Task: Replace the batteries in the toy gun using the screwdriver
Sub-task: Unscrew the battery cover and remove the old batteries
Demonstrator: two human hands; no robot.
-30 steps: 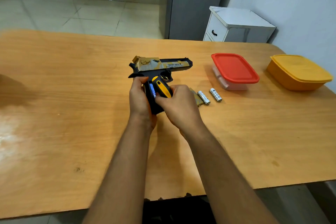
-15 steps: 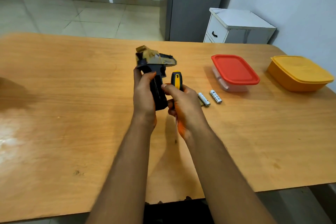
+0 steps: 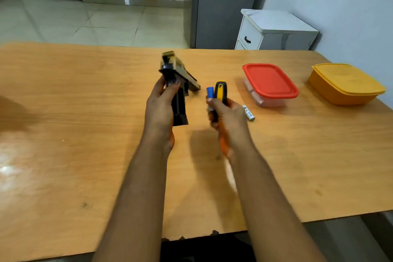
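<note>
Two hands work at frame centre: the left hand [image 3: 160, 106] grips the gun [image 3: 177, 87] butt-down, likely exposing its battery bay, while the right hand [image 3: 226, 121] clutches the screwdriver [image 3: 221, 93] and a blue battery [image 3: 210, 92], seemingly an old one; another battery [image 3: 248, 112] lies just right.

We've got a wooden table [image 3: 85, 134] with a red-lidded container [image 3: 270, 83], a yellow tub [image 3: 344, 85] and one loose battery [image 3: 248, 112] lying on it.
</note>
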